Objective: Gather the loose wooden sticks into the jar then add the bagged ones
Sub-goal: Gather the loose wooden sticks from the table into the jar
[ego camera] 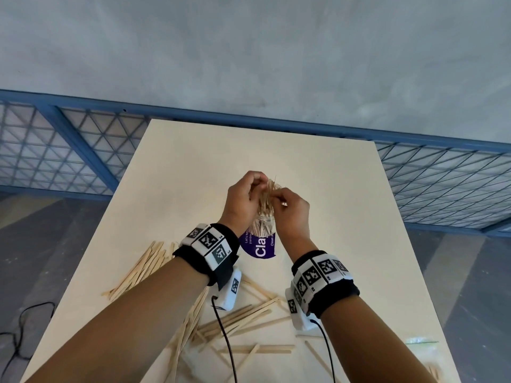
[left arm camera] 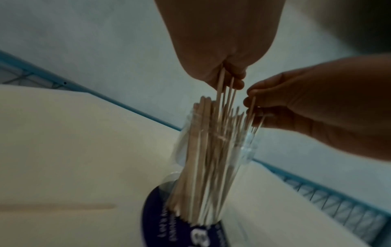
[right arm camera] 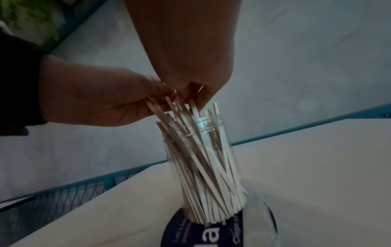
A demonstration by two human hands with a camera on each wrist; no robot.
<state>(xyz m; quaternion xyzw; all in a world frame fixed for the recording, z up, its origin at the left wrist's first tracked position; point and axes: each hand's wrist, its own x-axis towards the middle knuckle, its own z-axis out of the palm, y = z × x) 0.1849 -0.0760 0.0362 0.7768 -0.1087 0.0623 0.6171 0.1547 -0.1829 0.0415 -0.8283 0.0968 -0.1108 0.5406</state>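
Both hands meet above the clear jar, which stands upright mid-table with sticks packed inside. My left hand has its fingers curled, pinching a few thin sticks by their tops over the jar mouth. My right hand pinches other stick tips just beside it. Loose wooden sticks lie scattered on the near part of the table.

Clear jar with purple label upright mid-table, packed with thin wooden sticks poking past the rim; more loose sticks scattered flat on the table's near side
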